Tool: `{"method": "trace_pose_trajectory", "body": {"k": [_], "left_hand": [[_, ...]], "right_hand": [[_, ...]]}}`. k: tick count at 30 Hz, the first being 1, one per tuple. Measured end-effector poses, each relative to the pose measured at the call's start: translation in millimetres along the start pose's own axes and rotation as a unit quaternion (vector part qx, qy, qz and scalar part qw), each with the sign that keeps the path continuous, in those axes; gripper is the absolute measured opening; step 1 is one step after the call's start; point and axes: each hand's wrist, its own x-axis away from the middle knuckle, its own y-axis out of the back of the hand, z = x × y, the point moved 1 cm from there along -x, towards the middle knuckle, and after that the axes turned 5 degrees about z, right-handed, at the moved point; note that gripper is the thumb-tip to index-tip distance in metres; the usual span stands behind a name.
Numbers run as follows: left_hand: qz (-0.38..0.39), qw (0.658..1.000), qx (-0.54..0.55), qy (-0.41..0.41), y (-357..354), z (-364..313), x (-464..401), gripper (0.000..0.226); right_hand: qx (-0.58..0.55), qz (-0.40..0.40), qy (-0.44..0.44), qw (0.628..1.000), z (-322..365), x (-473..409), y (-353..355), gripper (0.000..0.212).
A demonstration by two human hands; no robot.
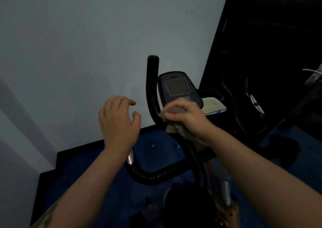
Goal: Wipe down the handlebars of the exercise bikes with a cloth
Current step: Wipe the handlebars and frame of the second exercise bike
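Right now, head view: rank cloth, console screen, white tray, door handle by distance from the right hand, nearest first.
1. cloth: gripped in the right hand, against the black handlebar.
2. console screen: just above the hand.
3. white tray: to the hand's right, beyond the console.
4. door handle: far right edge.

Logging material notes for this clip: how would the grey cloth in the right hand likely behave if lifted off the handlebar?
Probably floppy: the cloth bunches and drapes under the right hand around the handlebar. Likely light, since one hand manages it. It seems unlikely to slip.
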Motion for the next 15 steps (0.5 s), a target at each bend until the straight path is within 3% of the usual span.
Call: {"method": "trace_pose_trajectory", "body": {"k": [3, 7, 9, 12, 13, 15], "left_hand": [[0.008, 0.998, 0.052, 0.019, 3.0, -5.0, -1.5, 0.021], [-0.003, 0.974, 0.220, 0.046, 7.5, -36.9, 13.1, 0.019], [0.051, 0.970, 0.238, 0.002, 4.5, -55.5, 30.5, 0.020], [0.181, 0.945, 0.271, -0.018, -3.9, -73.8, 62.4, 0.027], [0.222, 0.933, 0.282, -0.015, -6.4, -78.1, 73.8, 0.029], [0.275, 0.919, 0.280, -0.029, -10.9, -85.0, 92.3, 0.032]], "right_hand": [[0.060, -0.014, 0.018, 0.998, -11.9, 9.8, -15.0, 0.014], [0.094, -0.012, 0.019, 0.995, -36.5, 79.2, -1.1, 0.022], [0.080, 0.025, -0.026, 0.996, -39.5, 108.1, 4.9, 0.023], [0.044, 0.165, -0.136, 0.976, -29.8, 122.6, 29.0, 0.014], [0.024, 0.158, -0.139, 0.977, -25.9, 119.4, 34.9, 0.014], [-0.010, 0.018, -0.106, 0.994, -24.1, 109.5, 31.9, 0.012]]}}
